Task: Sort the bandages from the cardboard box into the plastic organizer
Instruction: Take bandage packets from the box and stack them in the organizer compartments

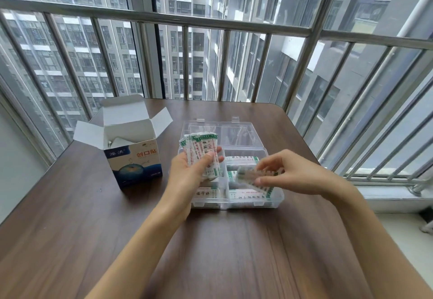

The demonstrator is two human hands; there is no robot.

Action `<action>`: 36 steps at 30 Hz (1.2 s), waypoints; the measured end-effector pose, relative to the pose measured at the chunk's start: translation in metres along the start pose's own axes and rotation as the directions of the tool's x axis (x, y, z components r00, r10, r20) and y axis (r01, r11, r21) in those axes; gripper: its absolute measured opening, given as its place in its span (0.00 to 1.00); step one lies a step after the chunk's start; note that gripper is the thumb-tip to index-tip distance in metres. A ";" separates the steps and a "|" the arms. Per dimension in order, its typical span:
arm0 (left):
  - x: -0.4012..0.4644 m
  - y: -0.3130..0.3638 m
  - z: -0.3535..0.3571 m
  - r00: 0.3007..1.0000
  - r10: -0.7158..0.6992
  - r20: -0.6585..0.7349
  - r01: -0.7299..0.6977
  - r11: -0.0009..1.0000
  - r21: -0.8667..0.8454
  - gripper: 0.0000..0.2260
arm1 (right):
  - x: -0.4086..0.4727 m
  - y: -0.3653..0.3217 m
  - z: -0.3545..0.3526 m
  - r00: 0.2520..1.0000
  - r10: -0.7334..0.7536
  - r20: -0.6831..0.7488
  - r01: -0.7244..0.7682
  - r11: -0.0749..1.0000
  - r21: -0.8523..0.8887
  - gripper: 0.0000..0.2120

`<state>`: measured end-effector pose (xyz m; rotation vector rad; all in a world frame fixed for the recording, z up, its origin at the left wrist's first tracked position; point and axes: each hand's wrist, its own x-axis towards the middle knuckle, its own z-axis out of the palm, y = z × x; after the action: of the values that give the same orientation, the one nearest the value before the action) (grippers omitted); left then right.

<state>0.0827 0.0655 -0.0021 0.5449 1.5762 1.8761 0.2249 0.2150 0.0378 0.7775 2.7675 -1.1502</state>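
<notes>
A clear plastic organizer (pixel 277 199) lies open on the brown table, its lid (pixel 236 132) folded back toward the window. Wrapped bandages (pixel 243 160) lie in its compartments. My left hand (pixel 187 169) holds a fanned stack of white-and-green bandages (pixel 199 145) above the organizer's left side. My right hand (pixel 293 173) pinches one blurred bandage (pixel 250 178) over the right compartments. The cardboard box (pixel 136 158) stands open to the left, white paper showing inside.
The wooden table (pixel 210 251) reaches to a metal window railing (pixel 210 20) behind. A white sill (pixel 393 195) runs along the right. Bare tabletop lies in front of the organizer and the box.
</notes>
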 end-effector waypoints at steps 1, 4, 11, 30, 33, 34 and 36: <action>0.000 0.000 0.001 1.000 -0.005 0.001 0.005 1.000 0.001 0.08 | 0.001 -0.001 -0.001 0.999 -0.007 0.039 0.011 0.994 -0.105 0.01; -0.002 0.000 0.003 1.000 -0.026 0.003 0.026 1.000 0.006 0.07 | 0.007 -0.004 -0.002 0.994 0.023 0.106 0.008 0.960 -0.280 0.05; -0.007 0.010 0.001 0.997 -0.064 0.036 0.069 0.985 -0.159 0.07 | 0.008 -0.008 -0.003 0.998 0.013 0.064 0.007 0.953 -0.304 0.08; -0.003 0.008 -0.002 0.968 -0.197 0.154 0.233 0.935 -0.267 0.11 | -0.003 -0.027 0.023 0.964 -0.260 -0.063 0.104 0.581 -0.807 0.12; -0.005 0.007 -0.002 0.988 -0.122 0.089 0.129 0.989 -0.077 0.10 | -0.002 -0.025 0.021 0.923 -0.230 -0.309 0.087 0.906 -0.414 0.12; -0.005 0.006 0.000 0.993 -0.092 0.070 0.095 0.995 -0.040 0.09 | -0.001 -0.026 0.022 0.886 -0.187 -0.424 0.123 0.977 -0.173 0.13; -0.008 0.006 0.004 0.997 -0.029 0.065 0.029 1.000 0.010 0.09 | 0.005 -0.031 0.031 0.870 -0.049 -0.490 0.164 0.967 0.195 0.14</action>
<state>0.0901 0.0620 0.0053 0.5782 1.5431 1.8128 0.2019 0.1777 0.0348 1.0786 3.1433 -1.5020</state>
